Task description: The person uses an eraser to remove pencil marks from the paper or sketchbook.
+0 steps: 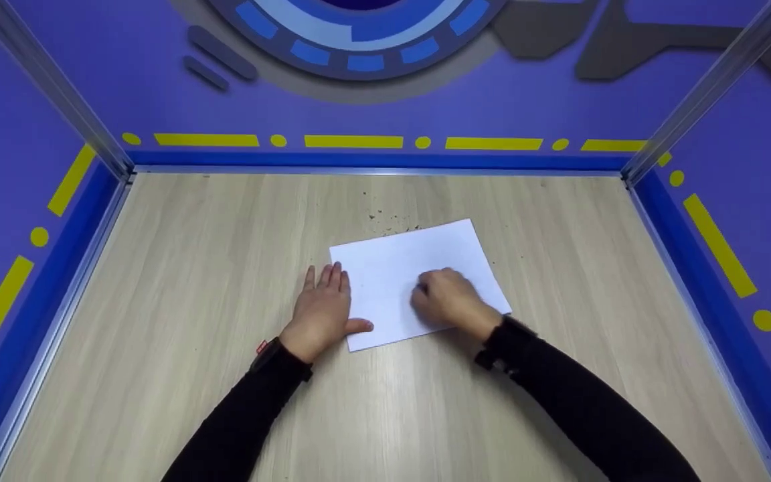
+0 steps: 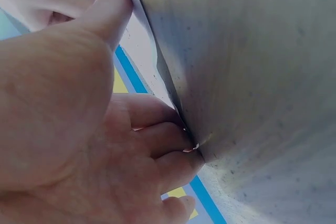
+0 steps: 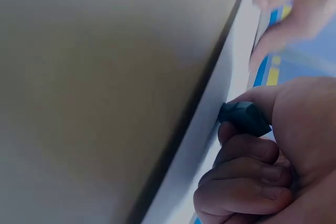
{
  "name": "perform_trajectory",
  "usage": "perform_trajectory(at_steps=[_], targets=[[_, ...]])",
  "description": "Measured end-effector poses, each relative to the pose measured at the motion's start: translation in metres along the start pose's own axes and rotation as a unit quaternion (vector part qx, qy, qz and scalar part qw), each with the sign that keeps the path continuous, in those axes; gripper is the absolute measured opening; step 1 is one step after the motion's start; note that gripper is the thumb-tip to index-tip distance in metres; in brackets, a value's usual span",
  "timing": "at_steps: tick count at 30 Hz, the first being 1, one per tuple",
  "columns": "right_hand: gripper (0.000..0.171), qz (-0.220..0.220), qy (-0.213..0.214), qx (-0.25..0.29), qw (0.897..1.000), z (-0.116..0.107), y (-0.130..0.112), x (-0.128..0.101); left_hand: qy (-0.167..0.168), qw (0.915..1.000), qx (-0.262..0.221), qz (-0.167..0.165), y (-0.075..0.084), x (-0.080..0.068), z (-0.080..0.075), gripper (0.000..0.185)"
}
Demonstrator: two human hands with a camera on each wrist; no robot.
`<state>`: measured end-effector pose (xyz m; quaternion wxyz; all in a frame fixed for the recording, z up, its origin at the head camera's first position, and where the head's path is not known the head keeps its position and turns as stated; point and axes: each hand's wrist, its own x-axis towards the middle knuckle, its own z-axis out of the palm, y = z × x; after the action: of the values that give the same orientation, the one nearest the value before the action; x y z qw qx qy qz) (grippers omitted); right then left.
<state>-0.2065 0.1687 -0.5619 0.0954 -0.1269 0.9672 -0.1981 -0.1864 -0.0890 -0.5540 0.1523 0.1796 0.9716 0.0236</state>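
A sheet of white paper [image 1: 385,268] is laid askew between the two hands, and a small dark teal block [image 3: 244,118] is pinched between thumb and forefinger of the right hand [image 1: 449,294], the other fingers being curled in beside it. The block is held down at the paper's face, just right of the sheet's middle.

The left hand [image 1: 322,311] is laid flat with its fingers straight and slightly parted; the paper's left edge is met by the forefinger, and the sheet is overlapped by the thumb. (A gentle wave in that edge, between thumb and fingers, is shown in the left wrist view.) The near edge is partly covered by the right hand, and the right corner is set just beside the right wrist.

Beyond both hands, dark crumbs [image 1: 417,228] are scattered along the far edge. The wood-grain tabletop [image 1: 559,268] is stretched well out to the left of the left hand and to the right of the right hand, and is bounded ahead of them by a metal rail [image 1: 379,171].

At the left wrist a small red tag [image 1: 262,347] is seen; its markings are too small to be read.
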Motion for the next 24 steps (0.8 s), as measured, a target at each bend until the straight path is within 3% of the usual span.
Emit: perform_trajectory(at_steps=[7,12,16,21,24], targets=[[0.027,0.064,0.033,-0.005,0.997,-0.031,0.066,-0.018,0.003,1.0000,-0.006,0.004,-0.001,0.000,0.000,0.120],[0.030,0.094,0.019,-0.019,0.995,-0.038,0.075,-0.024,0.011,0.9998,-0.012,0.008,0.000,0.000,0.002,0.119],[0.033,0.106,-0.001,0.000,0.994,-0.032,0.059,-0.024,0.011,0.9999,-0.008,0.010,0.000,-0.001,0.002,0.119],[0.035,0.060,-0.002,0.032,0.998,-0.014,0.017,-0.019,0.009,0.9999,-0.004,0.008,-0.001,-0.002,0.003,0.120],[0.040,0.028,-0.005,0.023,0.999,-0.002,-0.014,-0.013,0.010,0.9999,-0.006,0.012,-0.001,0.000,0.001,0.119]])
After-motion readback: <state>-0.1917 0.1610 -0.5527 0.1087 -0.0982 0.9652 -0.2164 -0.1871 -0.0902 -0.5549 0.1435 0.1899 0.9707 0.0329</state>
